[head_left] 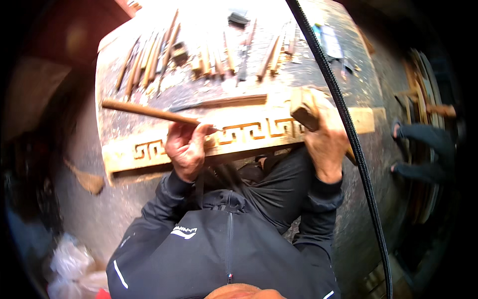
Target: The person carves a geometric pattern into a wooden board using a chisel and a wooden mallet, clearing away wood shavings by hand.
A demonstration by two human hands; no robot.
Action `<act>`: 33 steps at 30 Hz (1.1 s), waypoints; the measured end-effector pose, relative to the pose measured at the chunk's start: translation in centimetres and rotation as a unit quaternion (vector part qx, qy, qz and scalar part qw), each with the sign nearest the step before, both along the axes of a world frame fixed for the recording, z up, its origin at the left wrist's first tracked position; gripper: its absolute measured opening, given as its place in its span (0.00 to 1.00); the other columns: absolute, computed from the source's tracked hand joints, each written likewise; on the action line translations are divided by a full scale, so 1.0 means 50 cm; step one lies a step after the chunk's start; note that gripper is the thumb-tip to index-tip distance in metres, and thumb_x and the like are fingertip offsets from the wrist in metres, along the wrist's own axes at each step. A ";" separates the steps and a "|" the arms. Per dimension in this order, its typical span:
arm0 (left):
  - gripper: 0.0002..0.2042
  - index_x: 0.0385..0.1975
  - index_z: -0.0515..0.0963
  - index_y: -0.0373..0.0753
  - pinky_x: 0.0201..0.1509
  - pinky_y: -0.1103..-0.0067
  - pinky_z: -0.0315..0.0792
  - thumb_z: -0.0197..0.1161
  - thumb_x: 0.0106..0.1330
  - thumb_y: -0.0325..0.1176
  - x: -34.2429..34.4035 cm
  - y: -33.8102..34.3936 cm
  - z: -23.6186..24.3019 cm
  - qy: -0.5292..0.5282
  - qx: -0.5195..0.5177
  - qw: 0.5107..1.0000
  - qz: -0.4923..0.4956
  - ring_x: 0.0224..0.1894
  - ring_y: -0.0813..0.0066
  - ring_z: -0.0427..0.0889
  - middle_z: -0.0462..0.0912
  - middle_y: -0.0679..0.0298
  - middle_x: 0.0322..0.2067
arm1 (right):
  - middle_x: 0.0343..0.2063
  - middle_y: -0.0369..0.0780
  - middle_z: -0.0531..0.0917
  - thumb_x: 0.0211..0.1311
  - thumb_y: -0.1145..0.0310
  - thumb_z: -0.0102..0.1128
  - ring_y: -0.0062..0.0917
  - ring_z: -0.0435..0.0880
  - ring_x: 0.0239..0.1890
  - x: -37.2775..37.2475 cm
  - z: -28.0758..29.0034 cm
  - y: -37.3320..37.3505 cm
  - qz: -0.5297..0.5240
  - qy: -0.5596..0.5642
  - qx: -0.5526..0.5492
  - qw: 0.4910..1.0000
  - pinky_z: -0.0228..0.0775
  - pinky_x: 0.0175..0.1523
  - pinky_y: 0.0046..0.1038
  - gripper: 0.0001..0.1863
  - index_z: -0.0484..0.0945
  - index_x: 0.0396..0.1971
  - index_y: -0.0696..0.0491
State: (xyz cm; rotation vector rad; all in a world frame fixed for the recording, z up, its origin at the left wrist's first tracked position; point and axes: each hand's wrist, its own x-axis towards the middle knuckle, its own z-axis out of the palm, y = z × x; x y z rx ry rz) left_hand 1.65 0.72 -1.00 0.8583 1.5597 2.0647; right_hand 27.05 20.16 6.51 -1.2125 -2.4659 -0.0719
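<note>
A long pale wooden board [199,149] lies across the near edge of the workbench, with a carved key pattern along its length. My left hand [185,149] is closed around a chisel [149,112], thumb and fingers pinching it low down. Its brown wooden handle slants up to the left, and its tip end sits over the carving near the board's middle. My right hand [326,142] grips a wooden mallet [304,110], the block-shaped head raised above the right part of the pattern. A bit of the mallet's handle shows past the right side of that hand.
Several wood-handled carving tools [149,57] lie in rows at the back of the workbench [114,94] among wood chips. A dark flat tool [219,102] rests just behind the board. A black braided cable [343,107] crosses the view. Another person's legs [423,152] appear at right.
</note>
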 end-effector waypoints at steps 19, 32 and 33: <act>0.12 0.54 0.82 0.29 0.53 0.74 0.89 0.74 0.76 0.16 0.002 -0.035 0.013 0.161 -0.101 0.981 -0.025 0.46 0.69 0.96 0.95 0.54 0.42 | 0.59 0.43 0.93 0.58 0.77 0.79 0.44 0.94 0.58 -0.021 0.003 -0.003 0.020 0.020 -0.061 0.998 0.86 0.61 0.42 0.38 0.85 0.72 0.43; 0.12 0.52 0.86 0.31 0.49 0.74 0.89 0.78 0.73 0.18 -0.001 -0.039 0.012 0.300 -0.076 0.951 0.001 0.43 0.66 0.97 0.96 0.55 0.39 | 0.59 0.42 0.93 0.58 0.75 0.79 0.43 0.94 0.58 -0.021 -0.011 -0.003 0.033 0.019 -0.057 0.998 0.86 0.61 0.42 0.38 0.84 0.72 0.44; 0.12 0.52 0.86 0.31 0.49 0.74 0.89 0.78 0.73 0.19 -0.004 -0.036 0.015 0.351 -0.054 0.935 0.001 0.42 0.64 0.97 0.95 0.55 0.38 | 0.59 0.42 0.93 0.58 0.74 0.79 0.42 0.94 0.58 -0.021 -0.013 0.000 0.038 0.029 -0.054 0.997 0.86 0.61 0.42 0.38 0.84 0.73 0.44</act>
